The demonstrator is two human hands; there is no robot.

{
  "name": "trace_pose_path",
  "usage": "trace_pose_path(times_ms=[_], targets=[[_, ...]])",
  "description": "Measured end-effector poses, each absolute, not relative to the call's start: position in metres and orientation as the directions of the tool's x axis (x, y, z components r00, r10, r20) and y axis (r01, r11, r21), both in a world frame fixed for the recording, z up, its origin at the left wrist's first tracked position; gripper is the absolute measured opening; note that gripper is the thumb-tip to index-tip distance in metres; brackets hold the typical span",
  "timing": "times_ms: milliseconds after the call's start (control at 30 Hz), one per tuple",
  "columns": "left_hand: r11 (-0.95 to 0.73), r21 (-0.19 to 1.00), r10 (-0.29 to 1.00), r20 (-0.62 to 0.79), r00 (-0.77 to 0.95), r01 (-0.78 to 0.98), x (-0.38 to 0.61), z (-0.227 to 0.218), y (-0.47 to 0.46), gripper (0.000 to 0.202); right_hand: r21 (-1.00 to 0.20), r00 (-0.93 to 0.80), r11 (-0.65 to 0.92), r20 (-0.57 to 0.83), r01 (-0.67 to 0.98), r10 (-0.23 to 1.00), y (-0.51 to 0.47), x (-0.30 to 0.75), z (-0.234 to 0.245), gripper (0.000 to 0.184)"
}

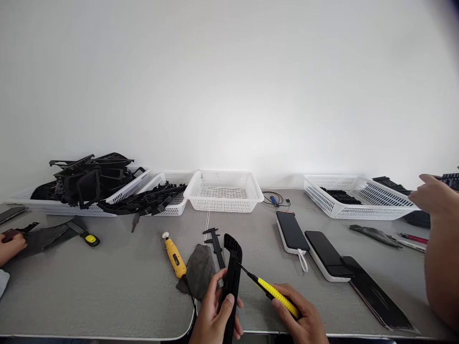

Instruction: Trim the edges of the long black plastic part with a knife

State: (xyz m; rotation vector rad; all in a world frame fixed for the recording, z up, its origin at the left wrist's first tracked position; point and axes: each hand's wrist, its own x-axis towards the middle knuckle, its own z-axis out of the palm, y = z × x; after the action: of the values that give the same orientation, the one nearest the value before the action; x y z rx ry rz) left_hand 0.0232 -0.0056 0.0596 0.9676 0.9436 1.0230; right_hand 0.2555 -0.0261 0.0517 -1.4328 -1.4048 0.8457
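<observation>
My left hand (215, 313) is closed round a long black plastic part (232, 277), holding it upright at the table's near edge. My right hand (304, 315) grips a yellow-handled knife (274, 294), whose thin blade tip touches the side of the black part. Just behind the part lie a black caliper (215, 243), a dark grey cloth (201, 270) and a small yellow rotary tool (174, 255) on the grey table (125, 286).
White baskets line the wall: two at left heaped with black parts (89, 179), an empty one (224, 191), one at right (358, 196). Two phones on white power banks (292, 231) lie at right. Another person's hand (10, 246) is at far left, another's arm (439, 229) at right.
</observation>
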Motion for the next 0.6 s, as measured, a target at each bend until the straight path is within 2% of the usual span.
trace_pose_path(times_ms=[100,400,600], targets=[[0.235,0.936,0.956,-0.174,0.237,-0.260,0.0231,0.0595,-0.0054,0.081,-0.932,0.122,0.097,0.148,0.350,0.981,-0.0251,0.2553,0.0504,0.042],[0.195,0.949,0.969,-0.148,0.197,-0.247,0.0241,0.0583,-0.0050,0.068,-0.916,0.050,0.150,0.181,0.373,0.982,-0.0263,0.2552,0.0521,0.033],[0.219,0.946,0.966,-0.176,0.188,-0.238,0.0256,0.0602,-0.0046,0.078,-0.916,0.070,0.160,0.199,0.367,0.978,-0.0273,0.2568,0.0530,0.029]])
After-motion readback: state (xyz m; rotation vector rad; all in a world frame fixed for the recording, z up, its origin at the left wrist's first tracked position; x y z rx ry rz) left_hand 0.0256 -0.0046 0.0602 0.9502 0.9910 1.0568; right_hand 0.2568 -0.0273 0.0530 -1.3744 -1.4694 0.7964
